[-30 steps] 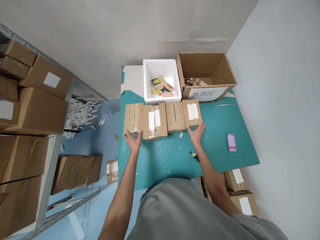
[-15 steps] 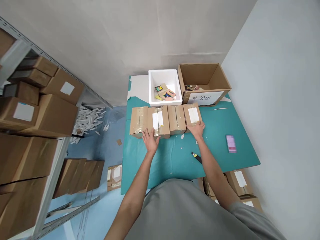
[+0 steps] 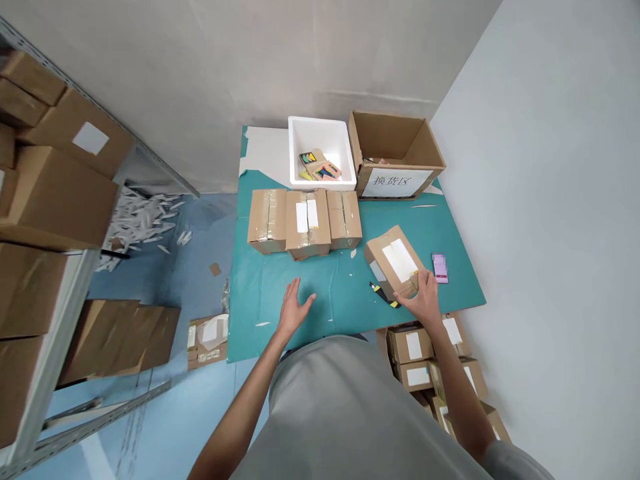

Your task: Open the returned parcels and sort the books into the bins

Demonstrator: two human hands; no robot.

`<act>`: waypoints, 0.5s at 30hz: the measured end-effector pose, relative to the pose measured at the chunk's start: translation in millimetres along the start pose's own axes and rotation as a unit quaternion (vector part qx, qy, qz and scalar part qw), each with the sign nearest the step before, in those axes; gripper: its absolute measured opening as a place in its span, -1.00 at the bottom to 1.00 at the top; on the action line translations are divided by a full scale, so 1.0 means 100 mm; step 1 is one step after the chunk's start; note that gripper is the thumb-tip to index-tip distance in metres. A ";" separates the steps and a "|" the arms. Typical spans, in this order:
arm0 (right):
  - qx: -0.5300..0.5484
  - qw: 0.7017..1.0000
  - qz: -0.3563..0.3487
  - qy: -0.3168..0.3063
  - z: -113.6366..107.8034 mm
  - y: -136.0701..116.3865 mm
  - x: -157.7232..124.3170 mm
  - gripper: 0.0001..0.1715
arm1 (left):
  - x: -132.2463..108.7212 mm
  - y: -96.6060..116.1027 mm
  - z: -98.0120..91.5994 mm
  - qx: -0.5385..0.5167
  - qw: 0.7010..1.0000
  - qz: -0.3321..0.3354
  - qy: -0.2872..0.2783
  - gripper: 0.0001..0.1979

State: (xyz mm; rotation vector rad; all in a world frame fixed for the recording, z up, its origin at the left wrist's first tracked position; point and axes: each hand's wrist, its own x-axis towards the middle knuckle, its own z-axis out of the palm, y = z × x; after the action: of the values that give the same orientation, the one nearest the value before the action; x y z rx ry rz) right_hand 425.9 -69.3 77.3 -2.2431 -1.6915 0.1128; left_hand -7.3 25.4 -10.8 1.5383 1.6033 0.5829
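My right hand (image 3: 426, 300) grips the near end of a small taped cardboard box (image 3: 393, 260) with a white label, holding it tilted over the teal table (image 3: 320, 300) at the right. A black and yellow utility knife (image 3: 383, 293) lies partly under that box. My left hand (image 3: 295, 310) hovers open over the table's near middle, fingers spread, holding nothing. Three similar taped boxes (image 3: 305, 220) sit side by side in a row further back.
A white foam bin (image 3: 295, 143) with colourful card packs and an open cardboard carton (image 3: 395, 180) with a printed label stand at the table's back. A pink item (image 3: 440, 267) lies at right. Labelled boxes (image 3: 415, 347) sit stacked on the floor; shelving with cartons (image 3: 45, 200) stands left.
My right hand has pulled the rightmost box out of the row, toward me and to the right. My left hand left the row and drew back over the table.
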 end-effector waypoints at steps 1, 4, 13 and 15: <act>0.009 0.999 -0.025 -0.025 -0.01 -0.05 -0.12 0.28 | -0.08 -0.06 0.02 -0.008 1.000 -0.008 -0.007 -0.11; 0.039 0.988 -0.090 -0.118 0.12 -0.33 -0.35 0.29 | -0.20 -0.14 0.05 -0.025 0.999 -0.024 -0.023 -0.08; 0.082 0.922 -0.227 -0.302 0.86 -1.30 -0.31 0.40 | -0.45 -0.38 -0.15 -0.066 0.995 -0.067 0.013 -0.25; 0.097 0.914 -0.244 -0.308 0.93 -1.32 -0.27 0.38 | -0.56 -0.47 -0.20 -0.068 0.995 -0.075 0.016 -0.30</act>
State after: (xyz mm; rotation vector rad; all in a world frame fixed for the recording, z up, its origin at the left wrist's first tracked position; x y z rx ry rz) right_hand 272.9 -43.8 26.3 -1.6620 -2.3743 0.9005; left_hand -55.6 -31.5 -23.6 1.3021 1.6522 0.6223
